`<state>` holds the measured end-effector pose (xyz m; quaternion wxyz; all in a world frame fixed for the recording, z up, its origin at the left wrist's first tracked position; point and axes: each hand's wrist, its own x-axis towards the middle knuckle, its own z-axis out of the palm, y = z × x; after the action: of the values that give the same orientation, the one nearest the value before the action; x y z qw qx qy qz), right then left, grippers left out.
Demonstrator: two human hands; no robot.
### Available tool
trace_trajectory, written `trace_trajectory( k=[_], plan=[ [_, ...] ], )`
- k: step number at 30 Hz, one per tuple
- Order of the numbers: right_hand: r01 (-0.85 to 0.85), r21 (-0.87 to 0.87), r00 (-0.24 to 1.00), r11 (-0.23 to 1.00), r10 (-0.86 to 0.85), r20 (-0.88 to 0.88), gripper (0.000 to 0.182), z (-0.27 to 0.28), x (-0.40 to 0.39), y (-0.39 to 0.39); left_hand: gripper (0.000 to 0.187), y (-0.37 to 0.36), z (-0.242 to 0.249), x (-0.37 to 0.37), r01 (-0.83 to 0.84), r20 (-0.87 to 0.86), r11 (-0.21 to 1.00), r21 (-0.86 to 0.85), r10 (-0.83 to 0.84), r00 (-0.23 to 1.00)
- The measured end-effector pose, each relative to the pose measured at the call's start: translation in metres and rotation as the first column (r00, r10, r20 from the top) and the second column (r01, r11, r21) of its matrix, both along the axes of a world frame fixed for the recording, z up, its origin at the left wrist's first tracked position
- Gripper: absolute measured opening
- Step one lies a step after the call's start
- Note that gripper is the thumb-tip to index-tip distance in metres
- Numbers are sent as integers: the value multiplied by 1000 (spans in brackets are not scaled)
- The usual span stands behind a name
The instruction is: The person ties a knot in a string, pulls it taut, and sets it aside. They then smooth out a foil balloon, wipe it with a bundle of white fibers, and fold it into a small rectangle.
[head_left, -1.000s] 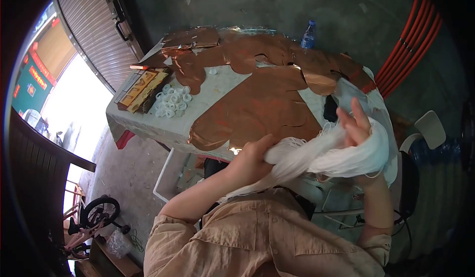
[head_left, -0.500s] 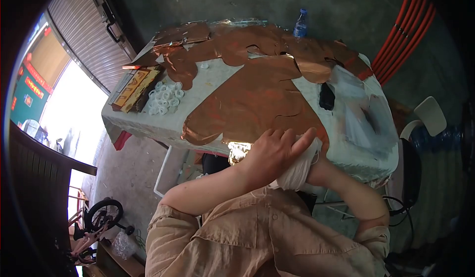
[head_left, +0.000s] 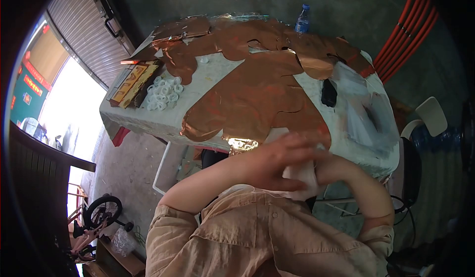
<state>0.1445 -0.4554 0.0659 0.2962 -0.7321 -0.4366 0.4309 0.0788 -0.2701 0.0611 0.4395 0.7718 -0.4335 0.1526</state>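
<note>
In front of my chest, at the table's near edge, a bundle of white thread shows partly behind my left hand. My left hand is over the bundle, smeared by motion, its thumb apart from its fingers. Whether a strand runs through those fingers is too blurred to tell. My right hand is at the bundle's right side and seems closed on it; its fingers are mostly hidden. Just beyond both hands lies a large copper-brown sheet with curved edges.
The cloth-covered table carries a pile of white rings, a yellow-brown box, a black object, clear plastic bags and a water bottle. A small bicycle stands at lower left.
My left hand has lifted off its wrapped position on the thread and its fingers have spread, now blurred. My right hand has shifted slightly to the right. The view has tilted a little.
</note>
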Motion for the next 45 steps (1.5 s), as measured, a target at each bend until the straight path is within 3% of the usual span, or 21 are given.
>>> trace_trajectory(
  k=[3, 5, 8, 10, 11, 13, 15, 17, 19, 20, 21, 23, 27, 29, 30, 31, 34, 35, 37, 42, 45],
  plan=[
    [-44, -73, 999, 996, 44, 5, 52, 0, 10, 1, 66, 4, -13, 5, -25, -161, 999, 26, 29, 986],
    [84, 25, 986, 996, -79, -148, 41, 0, 21, -7, 65, 12, -17, 3, -125, -89, 992, 15, 126, 988],
    [231, 107, 973, 967, -233, 1, 36, 22, 25, -13, 56, 15, -32, 0, -315, -29, 945, -87, 314, 949],
    [335, 489, 937, 806, -338, -84, 39, 30, 24, -17, 54, 22, -43, 3, -310, 74, 942, -128, 321, 944],
    [335, 490, 937, 805, -340, -82, 39, 31, 24, -18, 52, 27, -48, 4, -304, 175, 938, -165, 331, 927],
    [631, 575, 770, 521, -511, -381, 46, 33, 24, -20, 46, 32, -46, 3, -284, 244, 958, -43, 286, 927],
    [623, 582, 779, 523, -489, -394, 51, 42, 23, -23, 58, 25, -42, -2, -237, 103, 960, -148, 253, 962],
    [390, 708, 912, 588, -355, -208, 25, 53, 13, -17, 77, 23, -40, -2, -227, -122, 938, -261, 201, 972],
    [399, 731, 911, 554, -333, -245, 30, 63, 8, -12, 96, 23, -34, 8, 53, -426, 705, -707, -485, 764],
    [402, 742, 910, 537, -321, -261, 33, 67, 6, -9, 89, 25, -29, 10, 173, -444, 711, -681, -589, 675],
    [406, 752, 910, 519, -309, -277, 36, 70, 4, -6, 89, 22, -32, 13, 177, -442, 713, -679, -589, 677],
    [371, 823, 910, 430, -347, -228, 44, 75, 3, 0, 78, 11, -40, 23, 2, -636, 681, -732, -684, 358],
    [472, 819, 846, 325, -429, -318, 53, 80, 13, -9, 75, -6, -28, 12, -169, -716, 713, -681, -597, 362],
    [561, 767, 793, 311, -469, -389, 65, 74, 22, -26, 74, 13, -40, 9, -62, -738, 817, -573, -482, 472],
    [584, 779, 754, 228, -508, -416, 50, 63, 26, -34, 73, 21, -45, 5, -23, -738, 864, -503, -415, 532],
    [587, 778, 751, 225, -511, -418, 50, 63, 27, -44, 71, 30, -50, 1, 10, -728, 905, -425, -348, 591],
    [275, 729, 674, 627, -666, 319, 21, 70, 25, -59, 67, 53, -69, -20, -64, -626, 995, -70, 6, 780],
    [278, 727, 676, 628, -666, 317, 21, 74, 24, -60, 67, 57, -71, -29, -65, -629, 995, -71, 6, 777],
    [28, 505, 648, 863, -400, 648, 21, 78, 24, -64, 62, 60, -64, -42, -146, -643, 986, 76, 160, 749],
    [-47, 589, 692, 807, -399, 602, 16, 86, 9, -46, 56, 63, -56, -31, -144, -667, 987, -75, 58, 743],
    [-69, 725, 896, 685, -277, 348, 20, 71, -1, -21, 82, 41, -21, -8, -54, -606, 936, -349, -182, 774]
  ],
)
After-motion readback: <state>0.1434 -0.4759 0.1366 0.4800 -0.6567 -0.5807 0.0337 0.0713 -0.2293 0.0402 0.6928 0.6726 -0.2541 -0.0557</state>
